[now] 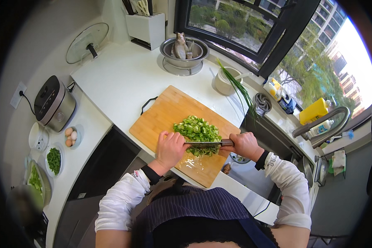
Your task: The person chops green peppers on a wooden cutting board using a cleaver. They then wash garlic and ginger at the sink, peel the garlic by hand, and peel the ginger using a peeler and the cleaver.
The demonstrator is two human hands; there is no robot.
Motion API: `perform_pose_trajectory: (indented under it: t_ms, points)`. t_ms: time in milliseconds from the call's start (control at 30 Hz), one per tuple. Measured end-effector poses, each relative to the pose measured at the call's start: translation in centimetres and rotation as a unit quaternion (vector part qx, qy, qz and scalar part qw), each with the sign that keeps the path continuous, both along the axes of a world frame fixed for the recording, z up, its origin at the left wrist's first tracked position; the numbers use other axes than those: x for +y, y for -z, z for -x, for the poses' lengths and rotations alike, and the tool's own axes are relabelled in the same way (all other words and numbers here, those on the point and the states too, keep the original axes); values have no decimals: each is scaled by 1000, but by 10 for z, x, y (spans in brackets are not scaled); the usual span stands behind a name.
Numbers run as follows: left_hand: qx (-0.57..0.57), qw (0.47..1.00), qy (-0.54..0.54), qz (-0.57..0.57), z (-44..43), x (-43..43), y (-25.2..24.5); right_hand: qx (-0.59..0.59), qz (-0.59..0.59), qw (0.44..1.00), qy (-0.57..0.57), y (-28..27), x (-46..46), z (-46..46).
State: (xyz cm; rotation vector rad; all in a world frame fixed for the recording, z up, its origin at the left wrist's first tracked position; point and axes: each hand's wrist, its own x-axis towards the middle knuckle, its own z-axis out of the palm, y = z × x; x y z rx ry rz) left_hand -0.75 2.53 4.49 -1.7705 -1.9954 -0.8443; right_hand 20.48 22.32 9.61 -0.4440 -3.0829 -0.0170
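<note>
A pile of chopped green vegetable [197,128] lies on the wooden cutting board [158,116]. Across its near part stands a kitchen knife [204,144], seen from above its spine, with more chopped pieces on the near side of the blade. My right hand [244,145] is closed around the dark handle. At the tip end, my left hand [171,149] holds the blade between fingers and thumb. Wet spots shine on the board nearest to me.
Beyond the board stand a steel bowl [184,63] holding fish and a white pot [224,81] with long green stalks across it. The sink [251,173] and faucet [325,119] are at right. Left are a rice cooker [57,107], eggs [70,136] and chopped greens [54,160].
</note>
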Motion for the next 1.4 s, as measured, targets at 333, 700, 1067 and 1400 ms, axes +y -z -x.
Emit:
perform_pose_trajectory:
  t_ms: [333, 700, 1067, 1400]
  points:
    - [-23, 998, -66, -8, 55, 12, -16, 23, -66, 997, -23, -54, 14, 69]
    - [42, 996, -81, 7, 45, 25, 13, 22, -22, 999, -12, 17, 41, 63]
    - [-43, 998, -38, 18, 69, 21, -7, 1, -35, 999, -19, -32, 30, 75]
    - [11, 999, -36, -16, 45, 25, 8, 5, -15, 999, 41, 14, 22, 52]
